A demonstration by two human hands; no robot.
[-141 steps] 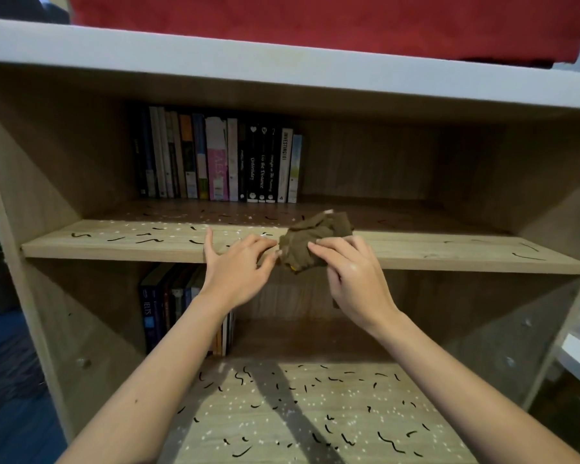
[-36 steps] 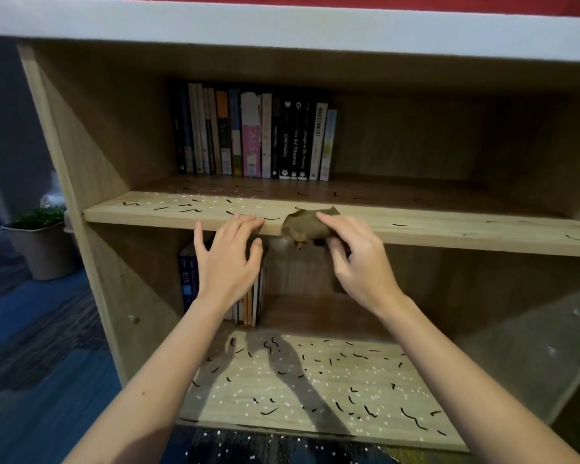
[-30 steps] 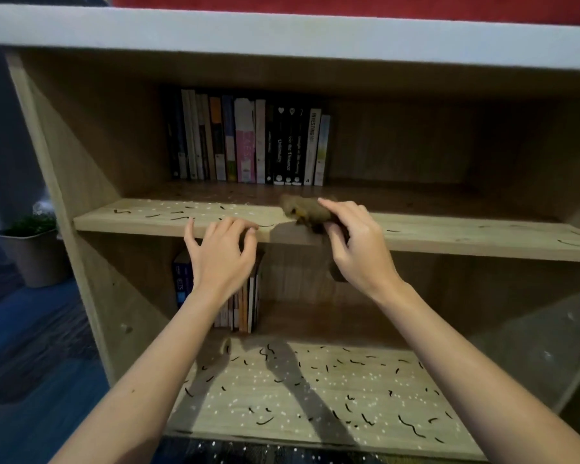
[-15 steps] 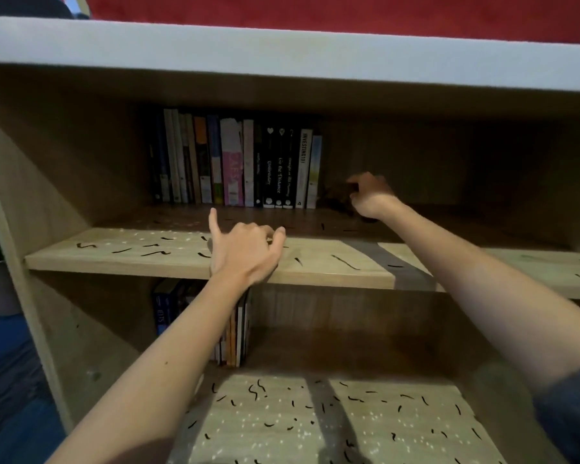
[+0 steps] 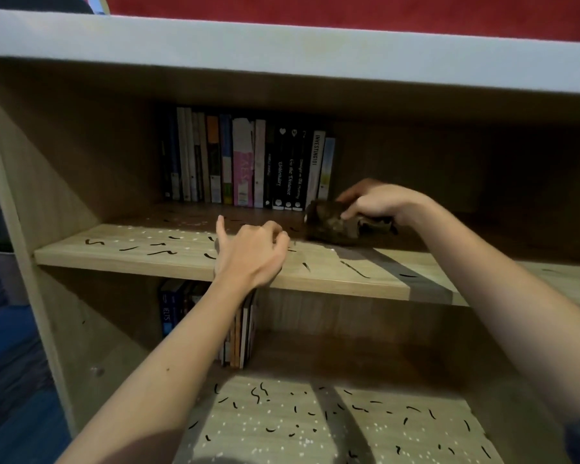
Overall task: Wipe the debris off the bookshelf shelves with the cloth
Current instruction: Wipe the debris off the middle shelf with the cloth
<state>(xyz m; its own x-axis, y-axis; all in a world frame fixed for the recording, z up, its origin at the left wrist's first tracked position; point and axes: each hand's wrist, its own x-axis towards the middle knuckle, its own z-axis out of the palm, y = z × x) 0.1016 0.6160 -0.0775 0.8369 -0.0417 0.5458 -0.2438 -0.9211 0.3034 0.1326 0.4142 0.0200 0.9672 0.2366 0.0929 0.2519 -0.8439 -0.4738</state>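
My right hand [image 5: 374,202] grips a crumpled brown cloth [image 5: 332,226] and holds it down on the middle shelf [image 5: 131,256], deep in and just right of the row of books. My left hand [image 5: 250,254] rests at the shelf's front edge with its fingers curled and the thumb up, holding nothing. Black squiggles and white specks of debris [image 5: 154,246] lie on the shelf's left part, and a few black bits [image 5: 352,267] sit near the front middle. The bottom shelf [image 5: 315,426] is strewn with the same debris.
A row of upright books [image 5: 248,169] stands at the back of the middle shelf, left of the cloth. More books [image 5: 181,313] stand below. The bookshelf's white top board [image 5: 282,51] overhangs, with red fabric [image 5: 349,11] above. Blue floor [image 5: 10,363] lies left.
My right hand has drawn the cloth forward from the shelf's back toward the middle. My left hand has stayed at the front edge. The view has shifted slightly.
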